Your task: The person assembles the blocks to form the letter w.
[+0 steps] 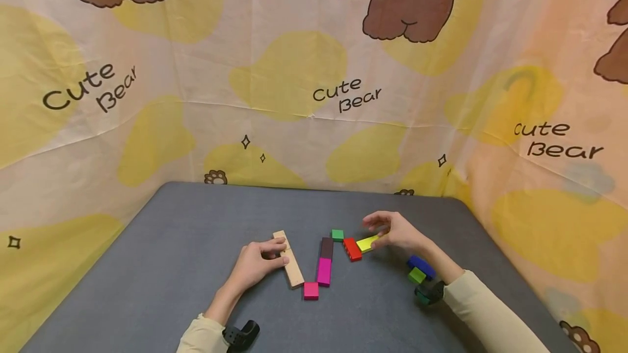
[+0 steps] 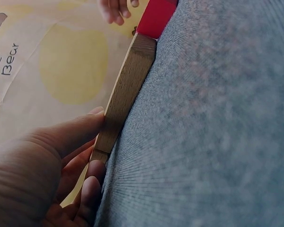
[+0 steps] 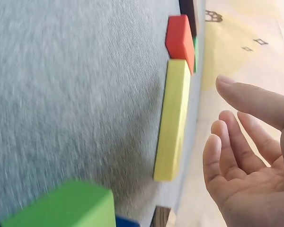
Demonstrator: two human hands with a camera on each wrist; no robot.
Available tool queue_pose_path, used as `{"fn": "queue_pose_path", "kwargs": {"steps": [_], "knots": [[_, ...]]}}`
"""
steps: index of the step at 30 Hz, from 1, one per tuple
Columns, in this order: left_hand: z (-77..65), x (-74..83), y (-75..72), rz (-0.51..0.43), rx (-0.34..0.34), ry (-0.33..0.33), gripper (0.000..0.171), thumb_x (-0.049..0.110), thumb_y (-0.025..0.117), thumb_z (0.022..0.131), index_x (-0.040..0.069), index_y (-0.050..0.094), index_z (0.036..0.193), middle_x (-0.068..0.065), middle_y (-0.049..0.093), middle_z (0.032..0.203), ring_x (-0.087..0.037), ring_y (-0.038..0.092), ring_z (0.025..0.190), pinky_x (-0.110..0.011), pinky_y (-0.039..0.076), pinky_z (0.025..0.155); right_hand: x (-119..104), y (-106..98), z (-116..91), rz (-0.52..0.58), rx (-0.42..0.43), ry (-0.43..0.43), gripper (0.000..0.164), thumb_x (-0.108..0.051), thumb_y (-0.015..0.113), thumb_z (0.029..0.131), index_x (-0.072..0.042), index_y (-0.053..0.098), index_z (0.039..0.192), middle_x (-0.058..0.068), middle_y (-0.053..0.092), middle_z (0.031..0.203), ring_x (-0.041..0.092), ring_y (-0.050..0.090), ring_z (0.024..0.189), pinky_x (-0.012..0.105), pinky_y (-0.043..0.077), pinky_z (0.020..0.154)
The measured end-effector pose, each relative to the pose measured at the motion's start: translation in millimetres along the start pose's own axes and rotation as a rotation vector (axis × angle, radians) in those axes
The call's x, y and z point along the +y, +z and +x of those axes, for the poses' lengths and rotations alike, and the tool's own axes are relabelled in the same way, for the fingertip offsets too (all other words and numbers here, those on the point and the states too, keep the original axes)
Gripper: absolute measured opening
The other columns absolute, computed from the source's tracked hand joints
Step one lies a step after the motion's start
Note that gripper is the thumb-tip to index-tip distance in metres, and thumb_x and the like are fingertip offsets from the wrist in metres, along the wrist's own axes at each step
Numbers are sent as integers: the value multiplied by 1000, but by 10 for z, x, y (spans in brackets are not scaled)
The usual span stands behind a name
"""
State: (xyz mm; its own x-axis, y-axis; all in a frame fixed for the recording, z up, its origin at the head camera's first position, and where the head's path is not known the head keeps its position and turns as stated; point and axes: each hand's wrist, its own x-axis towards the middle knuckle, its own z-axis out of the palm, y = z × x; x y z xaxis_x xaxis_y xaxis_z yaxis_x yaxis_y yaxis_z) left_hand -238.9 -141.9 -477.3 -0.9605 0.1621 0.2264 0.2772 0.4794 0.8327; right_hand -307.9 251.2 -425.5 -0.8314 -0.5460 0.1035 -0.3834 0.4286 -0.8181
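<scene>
My left hand (image 1: 255, 263) touches two pale wooden blocks (image 1: 293, 268) set end to end. In the left wrist view the thumb rests at the upper edge of the longer wooden block (image 2: 128, 90), with bent fingertips near the joint. At the right, my right hand (image 1: 397, 231) hovers beside a yellow block (image 1: 367, 243), its fingers spread and loosely bent. The right wrist view shows a gap between those fingers and the yellow block (image 3: 173, 118). One end of the yellow block meets a red block (image 1: 352, 249).
Continuing the zigzag row are a green block (image 1: 337, 235), a dark brown block (image 1: 326, 248), a magenta block (image 1: 324, 272) and a pinkish-red block (image 1: 311, 290). Under the right forearm lie a blue block (image 1: 422, 266) and a light green block (image 1: 417, 275). A printed cloth hangs behind the grey table (image 1: 235, 206).
</scene>
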Motion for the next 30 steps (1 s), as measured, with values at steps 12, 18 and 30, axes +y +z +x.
{"fn": "queue_pose_path", "kwargs": {"steps": [12, 18, 30], "knots": [[3, -18, 6, 11, 10, 18, 37, 26, 85, 79, 13, 77, 113, 2, 66, 124, -12, 64, 90, -28, 46, 72, 150, -310, -98, -68, 117, 36, 54, 0, 85, 73, 6, 63, 122, 26, 63, 116, 45, 57, 104, 35, 52, 78], [10, -23, 8, 6, 7, 12, 37, 26, 85, 79, 13, 77, 113, 2, 66, 124, -11, 63, 88, -28, 46, 71, 304, -494, -164, -108, 189, 75, 54, 0, 83, 77, 5, 60, 126, 25, 61, 122, 43, 55, 110, 53, 47, 89], [23, -32, 26, 20, 14, 18, 36, 28, 84, 79, 14, 77, 112, 4, 66, 123, -11, 64, 92, -29, 47, 73, 557, -691, -172, -116, 185, 167, 72, -9, 87, 75, 2, 53, 138, 23, 53, 136, 40, 53, 114, 43, 50, 82]]}}
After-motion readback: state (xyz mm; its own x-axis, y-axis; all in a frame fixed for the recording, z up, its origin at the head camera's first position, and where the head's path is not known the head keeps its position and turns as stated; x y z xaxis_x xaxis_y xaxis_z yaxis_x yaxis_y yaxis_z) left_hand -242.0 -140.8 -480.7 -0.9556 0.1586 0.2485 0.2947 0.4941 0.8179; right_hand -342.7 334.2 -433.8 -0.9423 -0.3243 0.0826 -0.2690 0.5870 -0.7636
